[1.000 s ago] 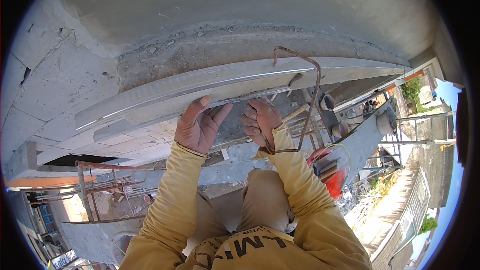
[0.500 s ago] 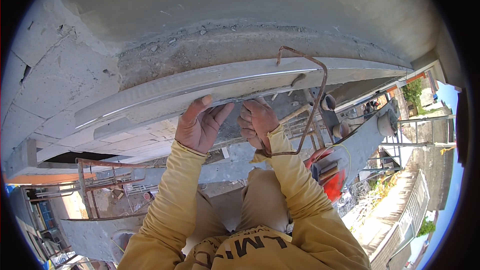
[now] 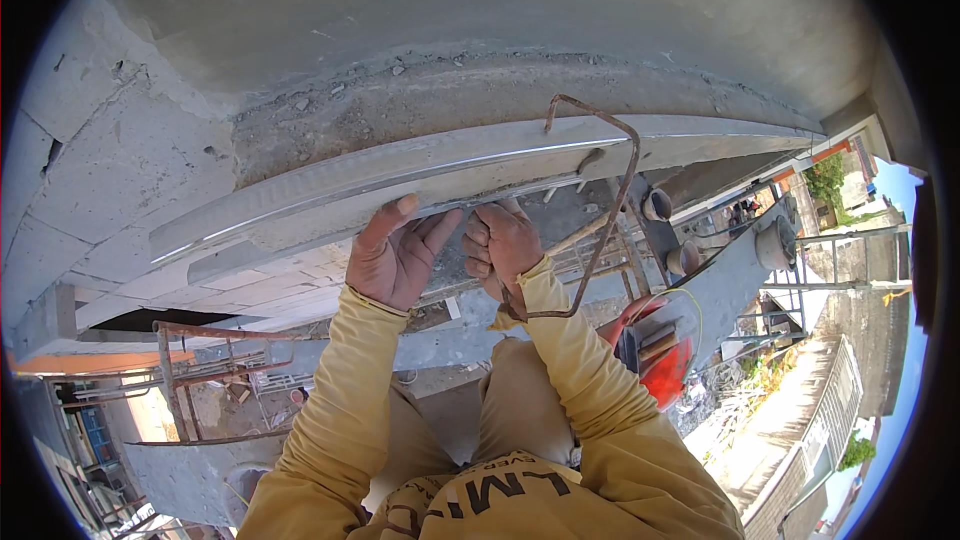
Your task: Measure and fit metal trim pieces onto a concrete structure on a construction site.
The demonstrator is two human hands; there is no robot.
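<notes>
A long silver metal bar (image 3: 250, 208) runs along the edge of a rough concrete ledge (image 3: 400, 100). My left hand (image 3: 388, 258) is just below the bar, palm up and fingers apart, with its thumb against the lower edge of the grey face (image 3: 340, 210). Close beside it, my right hand (image 3: 505, 245) is closed around the lower end of a rusty bent steel rod (image 3: 612, 230); the grip itself is partly hidden. This rod loops out to the right and back over the bar, where its upper tip reaches the top face.
Pale block wall (image 3: 110, 170) stands at the left. Rusty scaffold frame (image 3: 175, 380) is at lower left. A red container (image 3: 665, 370) and round pipe-like pieces (image 3: 683, 259) lie at right. Past my legs, the ground is far below.
My right hand has shifted slightly left, closer to my left hand. The bent rod has moved left with it, and its upper tip has slid a little along the bar.
</notes>
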